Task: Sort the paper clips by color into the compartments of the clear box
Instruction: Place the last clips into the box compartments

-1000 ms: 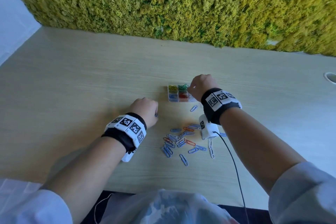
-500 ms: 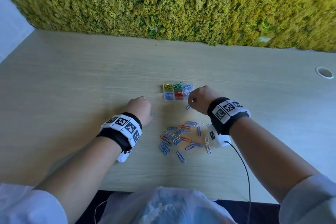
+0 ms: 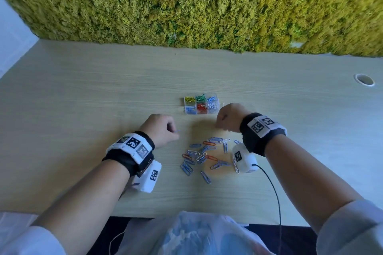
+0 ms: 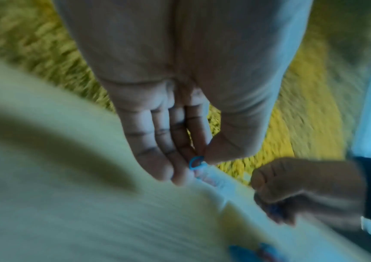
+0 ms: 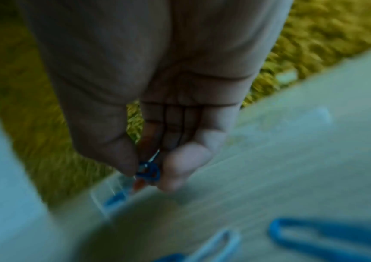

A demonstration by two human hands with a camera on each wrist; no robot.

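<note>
The clear box point(image 3: 216, 95) sits mid-table with yellow, green, blue, red and white clips sorted in its compartments. A loose pile of paper clips point(image 3: 204, 155), mostly blue with some red and white, lies in front of it. My left hand point(image 3: 163, 130) rests left of the pile and pinches a light blue clip point(image 4: 197, 163) between thumb and fingers. My right hand point(image 3: 229, 117) hovers just right of the box's front corner, thumb and fingers pinching a dark blue clip point(image 5: 148, 171).
A wall of green moss point(image 3: 196, 6) runs along the table's far edge. A round cable hole point(image 3: 364, 79) is at the far right. A black cable point(image 3: 273, 188) trails from my right wrist toward the near edge.
My right hand drew back from over the box toward the pile and took up a blue clip that lay in front of the box. My left hand barely moved.
</note>
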